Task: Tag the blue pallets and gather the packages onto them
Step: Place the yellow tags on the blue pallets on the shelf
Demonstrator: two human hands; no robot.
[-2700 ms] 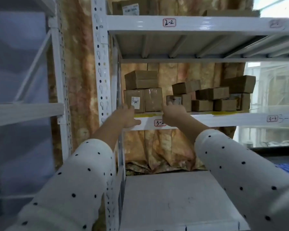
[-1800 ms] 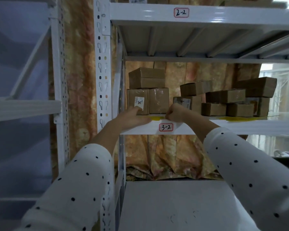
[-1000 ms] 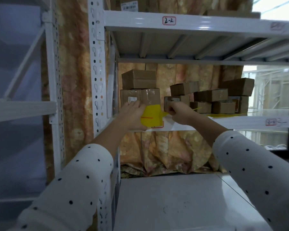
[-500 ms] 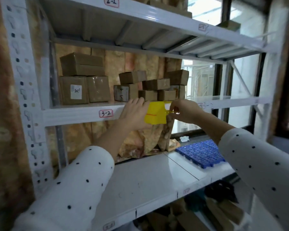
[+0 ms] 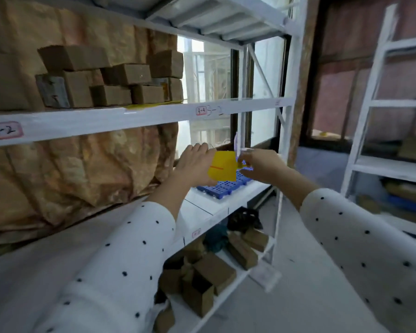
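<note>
A yellow tag with a red line on it hangs between my two hands. My left hand holds its left edge, fingers behind the sheet. My right hand pinches its right corner. Just below and behind the tag lies a blue perforated pallet on the white lower shelf, partly hidden by the tag and hands. Several brown cardboard packages are stacked on the shelf above, marked 3-2.
A crumpled brown sheet hangs behind the rack. More cardboard boxes lie on the bottom shelf. A white upright post stands at the rack's right end. A second white rack stands across the grey floor aisle.
Both hands peeled the yellow tag off the 3-2 shelf edge and carried it right and down. It now hangs over the blue pallet, and my view has turned right.
</note>
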